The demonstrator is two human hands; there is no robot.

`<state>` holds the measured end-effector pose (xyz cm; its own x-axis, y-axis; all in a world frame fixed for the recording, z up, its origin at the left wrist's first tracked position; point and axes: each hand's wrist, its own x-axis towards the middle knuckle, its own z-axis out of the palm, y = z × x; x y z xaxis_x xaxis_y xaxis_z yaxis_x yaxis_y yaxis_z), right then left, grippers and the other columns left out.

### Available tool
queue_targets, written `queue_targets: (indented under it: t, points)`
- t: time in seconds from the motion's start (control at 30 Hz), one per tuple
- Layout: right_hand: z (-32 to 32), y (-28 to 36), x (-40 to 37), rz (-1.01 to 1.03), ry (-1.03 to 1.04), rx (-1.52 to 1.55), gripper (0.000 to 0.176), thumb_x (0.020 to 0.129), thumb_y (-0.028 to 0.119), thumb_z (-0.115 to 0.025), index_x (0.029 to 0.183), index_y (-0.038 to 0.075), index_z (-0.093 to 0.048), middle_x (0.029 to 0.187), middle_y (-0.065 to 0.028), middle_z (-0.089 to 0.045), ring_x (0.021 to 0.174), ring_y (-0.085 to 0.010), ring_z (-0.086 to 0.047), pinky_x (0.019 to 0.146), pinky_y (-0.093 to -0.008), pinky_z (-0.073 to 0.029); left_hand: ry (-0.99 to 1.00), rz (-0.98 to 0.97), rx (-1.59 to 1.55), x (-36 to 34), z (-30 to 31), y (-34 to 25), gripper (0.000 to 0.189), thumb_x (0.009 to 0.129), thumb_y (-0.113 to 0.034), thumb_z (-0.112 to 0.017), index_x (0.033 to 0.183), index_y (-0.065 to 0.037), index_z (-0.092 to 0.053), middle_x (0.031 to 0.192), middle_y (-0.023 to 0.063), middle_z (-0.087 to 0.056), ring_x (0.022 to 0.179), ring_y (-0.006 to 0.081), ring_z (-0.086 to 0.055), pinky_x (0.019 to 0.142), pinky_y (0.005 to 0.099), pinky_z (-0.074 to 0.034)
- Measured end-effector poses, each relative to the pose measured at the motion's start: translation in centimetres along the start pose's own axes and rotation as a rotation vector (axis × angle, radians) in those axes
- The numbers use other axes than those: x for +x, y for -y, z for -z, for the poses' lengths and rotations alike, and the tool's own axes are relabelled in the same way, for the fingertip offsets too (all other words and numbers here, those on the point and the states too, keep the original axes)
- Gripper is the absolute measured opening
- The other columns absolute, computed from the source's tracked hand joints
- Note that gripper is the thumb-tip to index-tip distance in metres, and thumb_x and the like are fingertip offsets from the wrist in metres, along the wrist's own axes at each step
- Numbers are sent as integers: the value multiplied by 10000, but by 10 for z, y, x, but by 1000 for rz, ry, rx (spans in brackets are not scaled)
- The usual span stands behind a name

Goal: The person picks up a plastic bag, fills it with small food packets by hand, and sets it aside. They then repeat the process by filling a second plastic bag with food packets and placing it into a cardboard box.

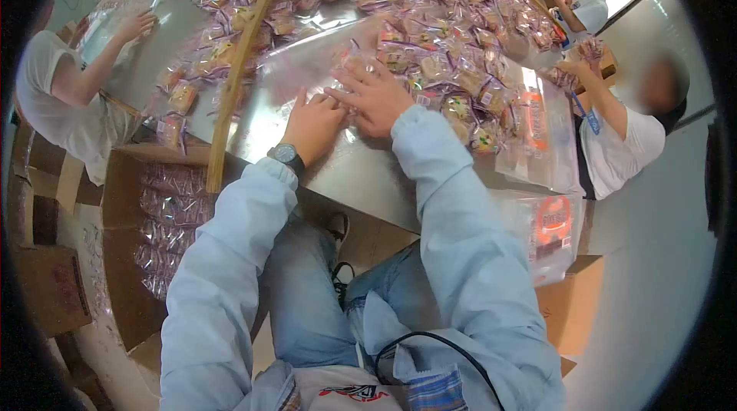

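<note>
Both my hands are over the metal table (361, 173), close together. My left hand (316, 128), with a watch (285, 153) on its wrist, rests with fingers stretched forward on a large clear plastic bag (303, 66). My right hand (374, 100) lies palm down beside it, fingers spread, reaching over a small clear-wrapped packet (355, 64) at the bag. The right fingertips come right up to the left fingers. Under the palms the surface is hidden. Many wrapped snack packets (437, 58) are heaped just beyond my right hand.
A wooden strip (244, 66) crosses the table at left. Below it stands a cardboard box (123, 219) with rows of packets (165, 227). Printed plastic bags (537, 127) lie at the right edge. People work at left (57, 81) and right (626, 135).
</note>
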<state>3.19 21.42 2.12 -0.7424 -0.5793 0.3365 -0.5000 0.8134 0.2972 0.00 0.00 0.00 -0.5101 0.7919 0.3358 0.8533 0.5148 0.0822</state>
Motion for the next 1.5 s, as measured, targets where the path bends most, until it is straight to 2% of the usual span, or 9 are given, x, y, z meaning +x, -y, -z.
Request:
queue_targets:
  t: [0.17, 0.3, 0.43, 0.6, 0.77, 1.0, 1.1, 1.3, 1.5]
  points:
    - [10, -18, 17, -97, 192, -79, 367, 894, 295, -640, 1229, 168, -719, 1552, -81, -499, 1377, -317, -489, 1149, -632, -320, 206, 2, -33, -5, 14, 16, 145, 926, -160, -591, 1003, -109, -704, 940, 122, -709, 1043, 305, -691, 1087, 572, -439]
    - [-19, -60, -28, -94, 202, -281, 303, 914, 284, -614, 1167, 149, -711, 1561, -70, -486, 1399, -328, -479, 1231, -630, -218, -17, 38, 6, -17, 9, 27, 147, 887, -225, -654, 892, -81, -680, 833, 161, -709, 926, 350, -711, 995, 517, -501]
    - [-6, -58, -19, -250, 141, -274, 411, 885, 261, -634, 1279, 151, -673, 1564, -95, -483, 1441, -334, -440, 1221, -663, -208, 490, 313, -127, 15, 79, 23, 333, 875, -311, -671, 1093, -61, -690, 1020, 206, -741, 895, 402, -712, 1010, 521, -501]
    - [23, -2, -6, -361, -31, -176, 548, 858, 321, -704, 1384, 181, -640, 1599, -109, -453, 1467, -345, -410, 1213, -735, -140, -246, -126, 25, 5, 2, 18, 267, 964, -302, -619, 1076, -103, -758, 1123, 131, -755, 1082, 289, -712, 936, 492, -546]
    - [92, 27, -88, -767, -106, -153, 564, 850, 369, -701, 1376, 176, -634, 1520, -139, -519, 1443, -384, -421, 1180, -726, -195, 122, 215, -51, -4, 23, 12, 270, 975, -279, -561, 831, -133, -736, 782, 149, -713, 775, 371, -709, 774, 519, -548]
    - [14, -135, -243, -1489, -171, -4, 578, 960, 557, -536, 1415, 206, -595, 1481, -202, -546, 1408, -447, -436, 1127, -600, -373, -25, 243, -360, 21, 91, 57, 180, 901, -98, -694, 1041, -76, -805, 1010, 171, -769, 931, 328, -735, 841, 400, -557]
    - [14, -109, -210, -1507, -47, 140, 570, 976, 582, -487, 1388, 214, -626, 1465, -179, -570, 1344, -459, -491, 1126, -587, -368, -106, 278, -580, 53, 110, 84, 220, 982, -147, -704, 1146, -22, -780, 992, 60, -795, 875, 160, -726, 777, 312, -573]
    - [-17, -94, -132, -1190, -178, 416, 552, 1019, 525, -490, 1348, 116, -661, 1492, -163, -562, 1342, -446, -489, 1165, -504, -340, -147, 509, -627, 106, 167, 126, 289, 997, -215, -710, 1216, -34, -762, 1025, 38, -772, 856, 99, -672, 712, 255, -525]
    - [-2, -61, -93, -1054, -256, 410, 660, 1009, 531, -528, 1521, 116, -509, 1639, -261, -336, 1521, -433, -297, 1248, -511, -241, -100, 274, -543, 121, 188, 144, 274, 987, -165, -697, 1209, -18, -760, 1038, 35, -777, 849, 107, -675, 727, 273, -540]
